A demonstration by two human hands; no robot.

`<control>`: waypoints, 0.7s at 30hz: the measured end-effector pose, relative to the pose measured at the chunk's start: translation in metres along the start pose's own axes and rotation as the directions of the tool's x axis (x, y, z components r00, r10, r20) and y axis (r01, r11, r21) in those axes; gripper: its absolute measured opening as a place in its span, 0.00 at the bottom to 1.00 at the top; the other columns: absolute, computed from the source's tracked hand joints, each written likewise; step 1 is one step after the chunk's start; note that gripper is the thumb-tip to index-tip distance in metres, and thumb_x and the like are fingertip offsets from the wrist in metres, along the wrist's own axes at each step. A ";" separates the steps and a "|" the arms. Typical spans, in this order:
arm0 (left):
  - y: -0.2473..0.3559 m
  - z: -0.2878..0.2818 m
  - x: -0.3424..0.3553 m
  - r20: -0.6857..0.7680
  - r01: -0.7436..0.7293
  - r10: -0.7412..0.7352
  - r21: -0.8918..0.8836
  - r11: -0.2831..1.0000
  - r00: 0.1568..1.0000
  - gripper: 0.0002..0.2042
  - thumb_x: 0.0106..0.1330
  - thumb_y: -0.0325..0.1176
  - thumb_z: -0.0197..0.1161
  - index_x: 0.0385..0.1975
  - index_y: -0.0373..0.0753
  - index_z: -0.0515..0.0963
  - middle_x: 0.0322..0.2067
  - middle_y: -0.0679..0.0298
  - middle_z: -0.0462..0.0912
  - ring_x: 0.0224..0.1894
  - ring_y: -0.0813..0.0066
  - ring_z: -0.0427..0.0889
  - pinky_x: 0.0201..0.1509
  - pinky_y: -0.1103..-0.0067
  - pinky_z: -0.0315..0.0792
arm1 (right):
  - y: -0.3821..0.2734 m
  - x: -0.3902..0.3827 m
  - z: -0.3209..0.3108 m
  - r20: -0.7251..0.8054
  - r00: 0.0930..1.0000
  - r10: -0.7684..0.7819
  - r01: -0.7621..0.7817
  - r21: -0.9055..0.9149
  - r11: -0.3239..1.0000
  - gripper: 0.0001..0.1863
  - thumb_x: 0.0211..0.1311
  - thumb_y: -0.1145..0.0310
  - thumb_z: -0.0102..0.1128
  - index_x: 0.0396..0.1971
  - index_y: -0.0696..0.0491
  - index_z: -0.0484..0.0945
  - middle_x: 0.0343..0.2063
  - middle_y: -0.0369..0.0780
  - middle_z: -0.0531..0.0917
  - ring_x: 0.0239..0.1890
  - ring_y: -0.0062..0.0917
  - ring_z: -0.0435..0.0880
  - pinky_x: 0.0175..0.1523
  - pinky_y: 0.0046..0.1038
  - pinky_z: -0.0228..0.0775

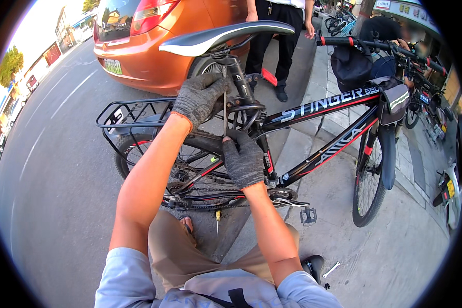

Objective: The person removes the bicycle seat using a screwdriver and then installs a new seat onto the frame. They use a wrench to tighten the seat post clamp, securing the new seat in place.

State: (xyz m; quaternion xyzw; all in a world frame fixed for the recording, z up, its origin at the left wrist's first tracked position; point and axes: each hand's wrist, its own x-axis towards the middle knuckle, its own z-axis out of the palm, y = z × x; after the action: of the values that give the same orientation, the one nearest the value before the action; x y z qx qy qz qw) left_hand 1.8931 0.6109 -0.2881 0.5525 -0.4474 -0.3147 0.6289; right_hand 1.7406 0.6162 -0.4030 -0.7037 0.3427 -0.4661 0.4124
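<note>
**Gloved hands meet at a slim metal rod below a bicycle saddle**

A black bicycle with red and white trim (318, 108) stands side-on before the person, its front wheel to the right. A slim, silver-grey metal rod (225, 114) runs nearly upright just behind the seat post, between the hands. The left hand (203, 97), in a dark grey knitted glove, has its fingers curled in closely at the rod's upper part. The right hand (243, 160), gloved alike, sits at the lower end with bent fingers; whether they grip the rod or merely brace it, one cannot tell.

Good handling here probably means holding the rod in line, steadying its foot, and adding force gradually so that nothing slips.

Large pale capitals and a number run along the top tube; stylised lettering covers the down tube. Behind, a glossy orange car (190, 31) wears a pale rear plate (112, 66) with characters, and a distant shop sign (408, 11) bears blurred writing.
</note>
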 end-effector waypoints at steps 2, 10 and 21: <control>0.000 -0.002 0.001 -0.013 -0.001 0.003 0.090 0.996 1.000 0.16 0.69 0.41 0.67 0.48 0.34 0.83 0.30 0.67 0.85 0.25 0.86 0.77 0.27 0.85 0.69 | -0.002 -0.001 0.002 -0.042 0.997 -0.070 0.066 -0.092 0.994 0.14 0.68 0.64 0.60 0.46 0.57 0.81 0.35 0.54 0.85 0.40 0.48 0.87 0.46 0.40 0.77; 0.005 -0.005 0.005 -0.012 0.006 -0.005 0.119 0.993 1.000 0.12 0.67 0.37 0.68 0.44 0.36 0.84 0.27 0.68 0.83 0.25 0.84 0.79 0.27 0.84 0.73 | 0.003 -0.010 0.010 0.027 0.985 0.168 -0.164 0.410 0.897 0.18 0.73 0.59 0.55 0.47 0.60 0.80 0.33 0.45 0.87 0.31 0.31 0.88 0.38 0.32 0.78; -0.003 -0.001 0.008 0.026 0.037 -0.036 -0.034 0.999 0.999 0.11 0.71 0.37 0.65 0.42 0.35 0.83 0.29 0.66 0.85 0.26 0.80 0.81 0.28 0.83 0.73 | 0.039 0.002 0.000 0.656 0.745 -0.123 -0.660 0.697 -0.281 0.18 0.70 0.58 0.55 0.49 0.55 0.78 0.26 0.33 0.79 0.23 0.21 0.77 0.25 0.25 0.68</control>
State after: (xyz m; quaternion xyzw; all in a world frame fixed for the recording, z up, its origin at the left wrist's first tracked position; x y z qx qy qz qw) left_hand 1.8979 0.6037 -0.2888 0.5455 -0.4395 -0.3408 0.6270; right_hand 1.7378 0.5979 -0.4371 -0.1021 -0.1009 -0.2300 0.9626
